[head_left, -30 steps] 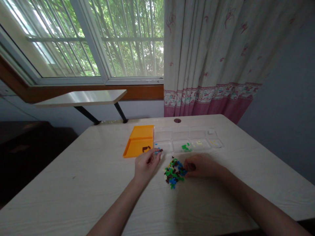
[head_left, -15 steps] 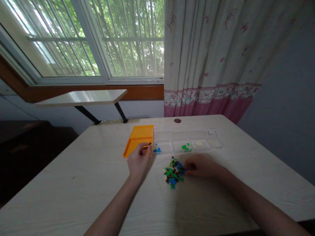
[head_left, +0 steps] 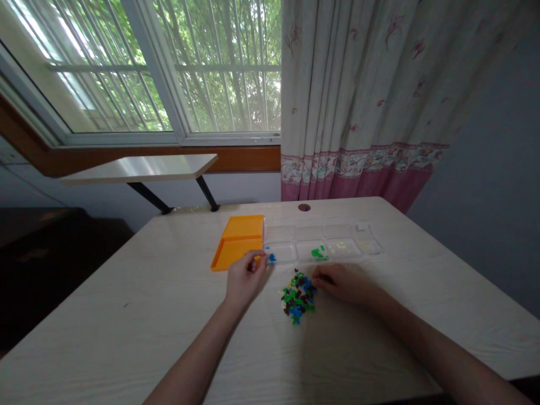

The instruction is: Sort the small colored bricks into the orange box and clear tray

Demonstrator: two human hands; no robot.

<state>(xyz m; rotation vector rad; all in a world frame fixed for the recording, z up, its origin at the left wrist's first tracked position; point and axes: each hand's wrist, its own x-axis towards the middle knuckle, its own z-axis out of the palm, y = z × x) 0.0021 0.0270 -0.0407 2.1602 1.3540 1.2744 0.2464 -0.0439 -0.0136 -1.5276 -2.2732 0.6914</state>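
A pile of small plastic building bricks [head_left: 297, 298] in brown, green, blue and pale yellow lies on the table. My right hand [head_left: 341, 281] is closed at the pile's right edge, its fingertips touching blue pieces; whether one is pinched is hidden. My left hand [head_left: 244, 278] is closed too, fingertips over the front corner between the orange tray [head_left: 242, 226] and the clear compartment box [head_left: 283, 253]. Anything between those fingertips is too small to make out. Beside them lie blue bricks [head_left: 272, 257] in the first front compartment. Green bricks [head_left: 319, 253] sit in the compartment to the right.
Pale yellow bricks [head_left: 340, 246] lie in compartments farther right. The pale wooden table [head_left: 169, 292] has a round cable hole [head_left: 304, 207] at the back. A raised shelf [head_left: 147, 166] stands at back left, below a barred window. A flowered curtain [head_left: 337, 112] hangs behind the table.
My left hand has shifted slightly right and down toward the blue bricks; the brown brick at its fingertips no longer shows. My right hand has moved slightly left, fingers closer together at the pile.
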